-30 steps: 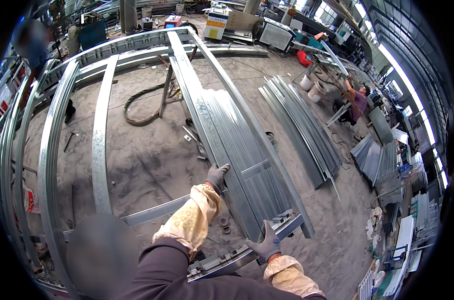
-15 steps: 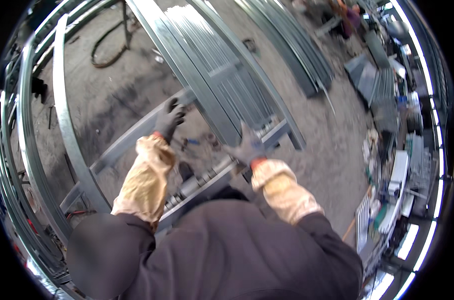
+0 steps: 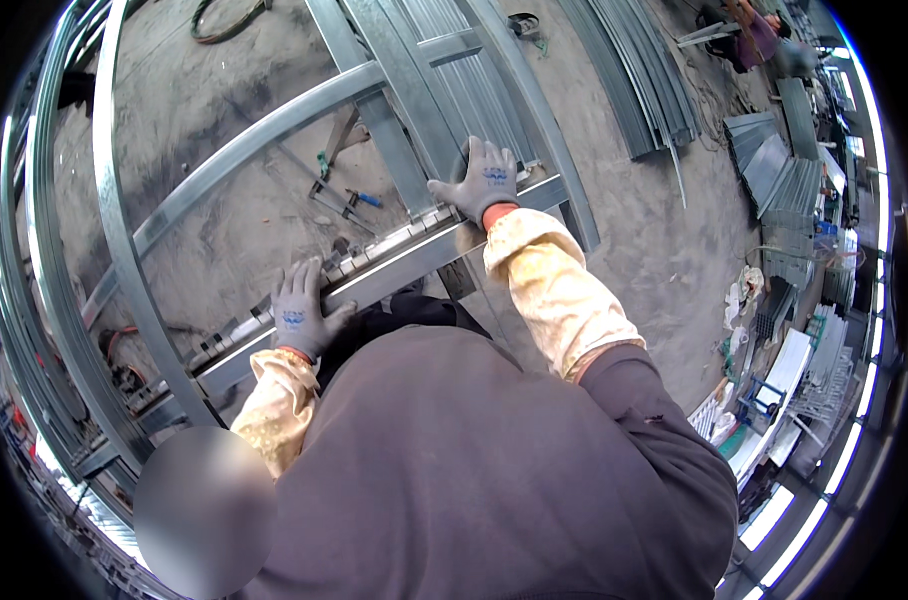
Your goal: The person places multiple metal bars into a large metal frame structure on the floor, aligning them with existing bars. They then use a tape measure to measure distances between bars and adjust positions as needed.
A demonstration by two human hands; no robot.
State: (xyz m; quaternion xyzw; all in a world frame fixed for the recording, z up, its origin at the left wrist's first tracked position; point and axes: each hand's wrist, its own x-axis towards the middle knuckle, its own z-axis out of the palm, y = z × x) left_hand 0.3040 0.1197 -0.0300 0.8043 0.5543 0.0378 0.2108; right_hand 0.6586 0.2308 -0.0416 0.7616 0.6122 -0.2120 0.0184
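Both my hands wear grey work gloves below pale protective sleeves. My left hand (image 3: pixel 304 312) lies on the near steel rail (image 3: pixel 394 278), its fingers stretched out and its thumb spread. A row of short metal pieces (image 3: pixel 359 258) runs along this rail beside the hand. Farther right, my right hand (image 3: pixel 482 182) is spread at the near end of a long galvanized steel channel (image 3: pixel 414 110), where that channel meets the row. Neither hand is wrapped round anything. What lies under the palms is hidden.
A steel crosspiece (image 3: pixel 264 130) spans the frame on the left. On the floor lies a clamp with a blue handle (image 3: pixel 366 199). Stacked channels (image 3: pixel 624 80) lie at the far right, and another person (image 3: pixel 759 40) is beyond. Sheet metal and scrap (image 3: pixel 774 190) line the right side.
My left hand has come down and nearer, from by the crosspiece onto the near rail. My right hand has moved slightly farther away. The frame and floor appear shifted in view.
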